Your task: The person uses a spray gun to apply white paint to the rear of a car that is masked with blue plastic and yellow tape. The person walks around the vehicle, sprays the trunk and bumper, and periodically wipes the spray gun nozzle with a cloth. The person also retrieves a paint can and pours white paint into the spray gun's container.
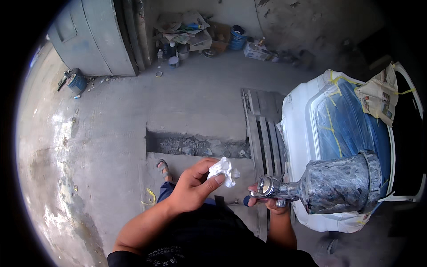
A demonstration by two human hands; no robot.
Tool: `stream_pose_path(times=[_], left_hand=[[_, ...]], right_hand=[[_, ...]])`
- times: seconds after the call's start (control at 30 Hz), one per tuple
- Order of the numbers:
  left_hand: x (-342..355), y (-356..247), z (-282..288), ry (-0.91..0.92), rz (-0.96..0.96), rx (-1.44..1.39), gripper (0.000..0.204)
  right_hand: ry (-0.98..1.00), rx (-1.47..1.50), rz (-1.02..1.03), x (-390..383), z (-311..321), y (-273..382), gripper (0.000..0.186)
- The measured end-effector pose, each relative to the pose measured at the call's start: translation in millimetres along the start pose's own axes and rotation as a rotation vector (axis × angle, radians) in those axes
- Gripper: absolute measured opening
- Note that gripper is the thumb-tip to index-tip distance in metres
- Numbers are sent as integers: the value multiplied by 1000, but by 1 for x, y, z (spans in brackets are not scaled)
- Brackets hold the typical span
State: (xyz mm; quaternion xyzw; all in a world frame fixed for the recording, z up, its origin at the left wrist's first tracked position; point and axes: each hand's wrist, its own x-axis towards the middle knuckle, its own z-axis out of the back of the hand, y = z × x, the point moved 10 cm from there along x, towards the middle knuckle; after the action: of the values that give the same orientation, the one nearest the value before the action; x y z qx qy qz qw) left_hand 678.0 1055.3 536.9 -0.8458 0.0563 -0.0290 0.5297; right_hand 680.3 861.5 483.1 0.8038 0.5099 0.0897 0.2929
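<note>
My left hand (193, 186) is closed, its thumb and fingers pinching a crumpled white wad (223, 171) that looks like paper or cloth. To its right, my right hand (278, 206) is wrapped around a spray gun (281, 191), mostly from below. The gun's large cup (336, 184) is crusted with grey and dark paint and lies sideways, pointing to the right. The wad and the gun are apart. Beyond the cup is a white car body (300, 111), partly covered by blue masking film (349, 118) held with yellow tape.
A sheet of newspaper (377, 95) is taped to the car. Left of it lie wooden slats (261, 133) beside a debris-filled trench (195, 145) in the floor. Buckets (77, 83), boxes (257, 50) and bottles stand along the far wall. A grey metal door (91, 38) is at upper left.
</note>
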Motion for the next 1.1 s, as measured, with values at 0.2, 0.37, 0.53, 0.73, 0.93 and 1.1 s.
stream_pose_path(times=[0.2, 0.37, 0.53, 0.73, 0.93, 1.1], left_hand=[[70, -62, 52, 135, -383, 157, 24], [127, -116, 100, 207, -520, 245, 28], [177, -153, 140, 290, -573, 327, 32], [240, -163, 178, 263, -614, 358, 36], [339, -160, 219, 219, -785, 401, 33], [457, -151, 247, 298, -732, 245, 29]], right_hand=[[-113, -315, 151, 73, 44, 29, 61], [-218, -555, 416, 182, -23, 78, 43], [-348, -529, 447, 247, -24, 107, 41], [-380, -590, 422, 305, 6, 146, 42], [-347, -525, 425, 382, 65, 200, 53], [-122, -682, 468, 445, 115, 283, 44]])
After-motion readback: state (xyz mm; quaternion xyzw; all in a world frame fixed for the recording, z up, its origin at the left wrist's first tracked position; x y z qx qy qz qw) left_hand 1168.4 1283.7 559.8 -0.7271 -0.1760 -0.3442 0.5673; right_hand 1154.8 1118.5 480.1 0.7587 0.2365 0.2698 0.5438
